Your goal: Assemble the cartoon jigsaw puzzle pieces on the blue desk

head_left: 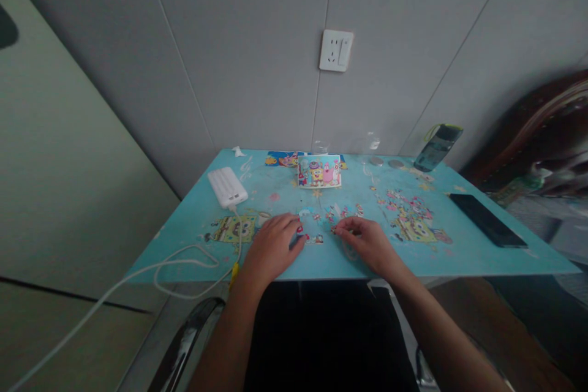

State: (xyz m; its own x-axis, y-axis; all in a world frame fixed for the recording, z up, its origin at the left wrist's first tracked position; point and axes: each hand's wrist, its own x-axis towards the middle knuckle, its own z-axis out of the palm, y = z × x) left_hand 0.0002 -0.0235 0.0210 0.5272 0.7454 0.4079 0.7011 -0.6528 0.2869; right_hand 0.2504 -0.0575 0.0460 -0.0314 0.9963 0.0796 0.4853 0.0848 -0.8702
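My right hand point(365, 240) pinches a small puzzle piece point(334, 230) between thumb and fingertips, just above the table. On the left, my left hand point(274, 244) rests on the tabletop with thumb and fingers apart. Its thumb tip is beside a short strip of joined puzzle pieces point(316, 239). Small red patches show at its fingertips; I cannot tell whether they are nails or pieces. Between and beyond both hands lie several loose puzzle pieces point(340, 212). Behind them a cartoon picture card point(320, 172) stands propped up, facing me.
The blue cartoon-printed table point(294, 266) stands against a grey wall. A white power bank point(227, 187) with a white cable point(188, 262) lies at left. At right are a black phone point(487, 220), a tilted water bottle point(436, 148) and more small pieces point(411, 211).
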